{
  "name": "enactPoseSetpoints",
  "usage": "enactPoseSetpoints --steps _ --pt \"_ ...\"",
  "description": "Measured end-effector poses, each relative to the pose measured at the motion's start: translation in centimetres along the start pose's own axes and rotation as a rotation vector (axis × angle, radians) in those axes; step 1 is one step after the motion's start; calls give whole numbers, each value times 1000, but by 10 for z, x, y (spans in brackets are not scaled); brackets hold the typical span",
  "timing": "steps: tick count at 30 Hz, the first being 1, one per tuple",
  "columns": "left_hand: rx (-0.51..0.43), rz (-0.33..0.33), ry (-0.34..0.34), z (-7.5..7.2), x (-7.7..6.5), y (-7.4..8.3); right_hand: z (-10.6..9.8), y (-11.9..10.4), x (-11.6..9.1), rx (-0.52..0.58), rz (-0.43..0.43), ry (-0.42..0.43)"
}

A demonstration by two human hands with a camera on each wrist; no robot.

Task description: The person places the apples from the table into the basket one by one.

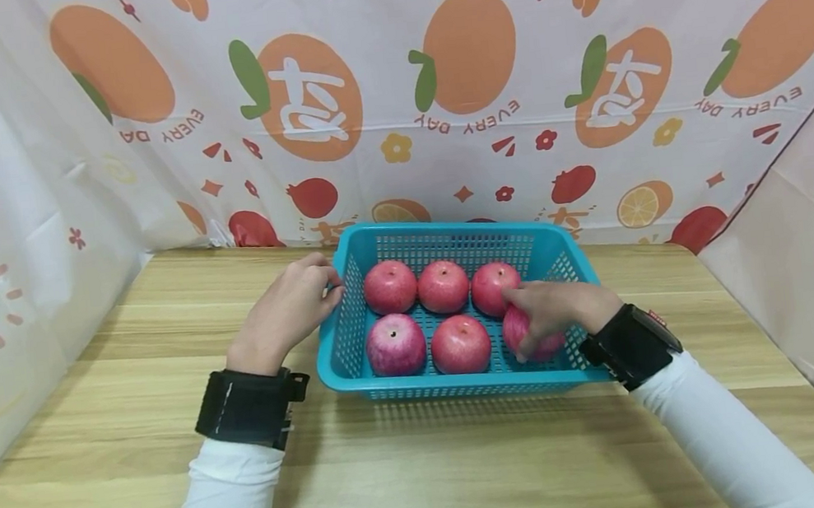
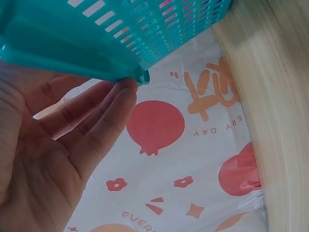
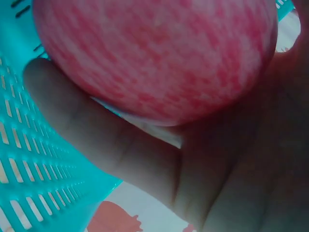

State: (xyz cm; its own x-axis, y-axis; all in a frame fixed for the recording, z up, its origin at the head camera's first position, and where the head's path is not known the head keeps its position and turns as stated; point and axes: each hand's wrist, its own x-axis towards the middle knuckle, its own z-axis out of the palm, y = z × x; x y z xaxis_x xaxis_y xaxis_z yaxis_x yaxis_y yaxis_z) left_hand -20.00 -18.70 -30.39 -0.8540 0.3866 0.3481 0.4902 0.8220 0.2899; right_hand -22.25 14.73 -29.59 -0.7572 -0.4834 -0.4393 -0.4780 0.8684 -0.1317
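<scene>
A turquoise perforated plastic basket (image 1: 458, 383) stands on the wooden table with several red apples inside, laid in two rows. My left hand (image 1: 289, 308) is at the basket's left rim; its fingers bend to the edge, and in the left wrist view the fingertips (image 2: 126, 86) touch the rim near a corner. Inside the right end, my right hand (image 1: 561, 306) grips a streaked red apple (image 1: 516, 330) in the front row. The right wrist view shows this apple (image 3: 154, 58) close up, a finger (image 3: 96, 125) curved along its side.
Beside the held apple lie a front-row apple (image 1: 460, 345) and a back-row apple (image 1: 494, 287). A paler purplish apple (image 1: 396, 346) sits at the front left. Behind the basket, a fruit-printed white cloth (image 1: 384, 182) hangs at the back of the table (image 1: 437, 466).
</scene>
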Motion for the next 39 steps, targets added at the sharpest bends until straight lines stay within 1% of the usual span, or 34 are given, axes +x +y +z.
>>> enactPoseSetpoints --steps 5,15,22,29,39 --pt "4 8 0 0 1 1 3 -1 0 -3 22 -32" --pt "1 1 -1 -2 2 2 5 1 4 -37 -45 -23" --pt "0 1 6 -2 1 0 5 -3 4 13 31 -54" --pt "1 4 -1 0 1 0 7 -3 5 37 40 -67" --pt "1 18 14 1 1 -1 8 -2 7 44 54 -76"
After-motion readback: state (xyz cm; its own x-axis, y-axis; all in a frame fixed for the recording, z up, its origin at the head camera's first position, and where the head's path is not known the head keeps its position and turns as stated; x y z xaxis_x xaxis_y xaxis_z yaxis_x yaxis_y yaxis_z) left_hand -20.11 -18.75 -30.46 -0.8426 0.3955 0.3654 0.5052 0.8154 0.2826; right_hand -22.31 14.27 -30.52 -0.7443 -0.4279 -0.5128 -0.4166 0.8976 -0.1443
